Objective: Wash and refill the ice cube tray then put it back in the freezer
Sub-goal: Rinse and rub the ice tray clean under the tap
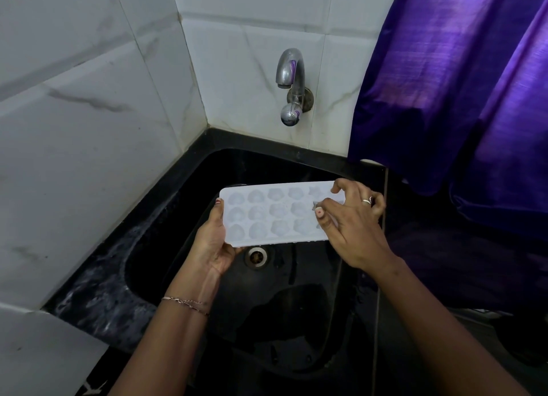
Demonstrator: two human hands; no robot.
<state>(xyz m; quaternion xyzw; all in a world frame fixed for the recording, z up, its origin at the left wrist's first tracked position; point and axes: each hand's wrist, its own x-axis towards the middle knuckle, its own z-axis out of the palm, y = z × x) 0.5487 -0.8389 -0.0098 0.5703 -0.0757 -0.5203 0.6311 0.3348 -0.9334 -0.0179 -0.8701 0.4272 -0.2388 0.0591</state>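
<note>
A white ice cube tray (272,213) with shaped cavities hangs level over the black sink (189,188), cavities facing up. My left hand (215,241) grips its left end from below, thumb on the top edge. My right hand (353,223) lies over the tray's right end, thumb and curled fingers pressing into the cavities there. The right end of the tray is hidden by that hand. No water runs from the steel tap (292,81) on the tiled wall above.
The sink drain (256,256) lies just below the tray. A black stone counter (100,292) borders the sink on the left. White marble-look tiles (89,128) cover both walls. A purple curtain (462,84) hangs at the right.
</note>
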